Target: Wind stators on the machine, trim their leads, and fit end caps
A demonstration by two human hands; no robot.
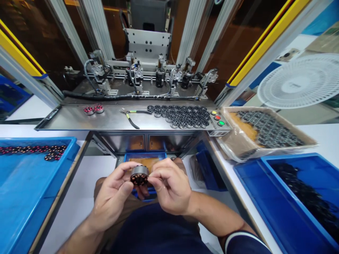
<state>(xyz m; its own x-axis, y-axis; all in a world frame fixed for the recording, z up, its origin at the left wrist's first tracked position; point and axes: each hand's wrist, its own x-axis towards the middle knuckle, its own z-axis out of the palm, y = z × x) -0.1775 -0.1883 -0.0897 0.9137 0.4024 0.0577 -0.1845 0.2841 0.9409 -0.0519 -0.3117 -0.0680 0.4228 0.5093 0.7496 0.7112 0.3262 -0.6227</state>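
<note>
Above my lap, my left hand (pixel 114 193) grips a motor stator (pixel 140 173) between thumb and fingers. The stator has a silver round side, and copper windings show on the face turned toward me. My right hand (pixel 169 187) is closed at the stator's right edge, thumb and forefinger pinched together. Whatever lies between those fingertips is too small to make out. Ahead on the metal ledge (pixel 69 121) lie cutting pliers (pixel 129 118) with black and yellow-green handles, their handles spread. Several dark stators (pixel 185 116) are grouped right of the pliers, and two reddish wound ones (pixel 89 110) sit at the left.
A machine (pixel 159 76) with several fixtures stands behind the ledge, with coloured buttons (pixel 217 118) at its right. A blue tray (pixel 26 197) at left holds wound stators. Right are a lined box (pixel 267 153) of grey parts, a blue bin (pixel 296 194) of black parts and a fan (pixel 299 81).
</note>
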